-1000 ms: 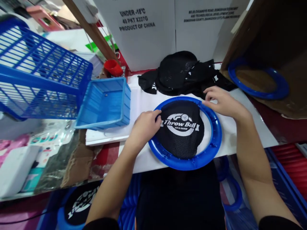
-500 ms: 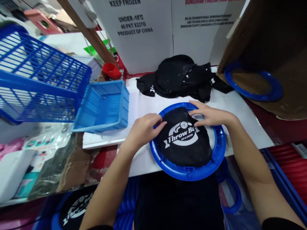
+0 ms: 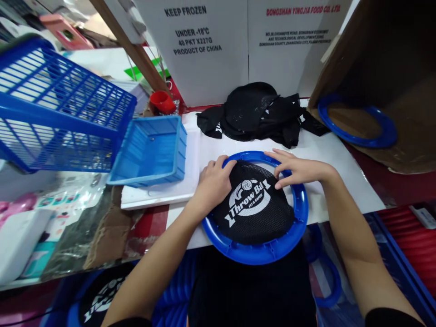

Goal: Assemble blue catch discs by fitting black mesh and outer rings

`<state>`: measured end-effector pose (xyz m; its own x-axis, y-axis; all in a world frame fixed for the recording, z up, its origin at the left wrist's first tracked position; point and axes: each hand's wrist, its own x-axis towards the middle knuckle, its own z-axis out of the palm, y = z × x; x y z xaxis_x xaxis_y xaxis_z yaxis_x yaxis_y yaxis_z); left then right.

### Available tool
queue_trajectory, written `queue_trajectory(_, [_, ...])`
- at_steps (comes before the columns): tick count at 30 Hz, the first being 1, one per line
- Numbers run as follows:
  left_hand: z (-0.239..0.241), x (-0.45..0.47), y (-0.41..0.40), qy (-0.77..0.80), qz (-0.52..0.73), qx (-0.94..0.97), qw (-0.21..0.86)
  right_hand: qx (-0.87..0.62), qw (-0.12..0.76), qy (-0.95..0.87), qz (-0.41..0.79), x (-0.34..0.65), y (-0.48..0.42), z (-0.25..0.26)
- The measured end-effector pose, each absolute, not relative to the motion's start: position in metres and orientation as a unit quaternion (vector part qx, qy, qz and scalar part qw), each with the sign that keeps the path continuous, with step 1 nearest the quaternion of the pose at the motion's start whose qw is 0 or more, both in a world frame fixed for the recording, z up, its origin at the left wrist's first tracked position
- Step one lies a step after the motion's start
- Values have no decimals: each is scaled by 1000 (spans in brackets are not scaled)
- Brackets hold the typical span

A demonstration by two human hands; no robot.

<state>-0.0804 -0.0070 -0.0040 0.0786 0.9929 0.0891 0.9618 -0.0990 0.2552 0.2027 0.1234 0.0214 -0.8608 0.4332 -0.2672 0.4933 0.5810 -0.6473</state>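
Note:
A blue plastic ring [image 3: 298,227] lies at the table's front edge, overhanging it toward me. Over its opening sits a round black mesh cloth [image 3: 272,220] with a white "Throw Ball" print. On the upper right the cloth falls short of the ring, so a gap shows there. My left hand [image 3: 216,184] is closed at the ring's upper left, its thumb and finger on the cloth's edge. With thumb and bent forefinger, my right hand [image 3: 296,170] pinches the cloth's right edge; its other fingers reach over the rim.
Behind the ring is a pile of black cloth pieces [image 3: 252,111]. A light-blue bin [image 3: 146,152] and a blue basket [image 3: 68,109] stand left. Another blue ring [image 3: 384,131] rests in the carton [image 3: 368,159] at right. White boxes [image 3: 221,68] close off the back.
The ring and cloth have shifted left and slightly toward me in view. My left hand has moved up along the rim. The cloth's print is tilted more.

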Motion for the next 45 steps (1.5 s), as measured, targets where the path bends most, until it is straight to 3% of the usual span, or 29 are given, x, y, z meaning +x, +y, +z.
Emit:
queue_trajectory(12, [35, -81, -21, 721, -32, 689, 72, 224, -70, 898, -371, 195, 129, 12])
queue_trajectory(21, [-4, -67, -8, 477, 221, 847, 82, 171, -147, 886, -404, 181, 117, 10])
queue_trajectory(30, [-2, -68, -1, 547, 322, 729, 256, 198, -181, 886, -379, 171, 110, 7])
queue_trajectory(39, [-8, -63, 6, 596, 361, 673, 248, 277, -207, 871, -350, 162, 99, 5])
queue_trajectory(45, [-6, -67, 14, 616, 320, 660, 286, 302, -245, 840, -379, 155, 97, 0])
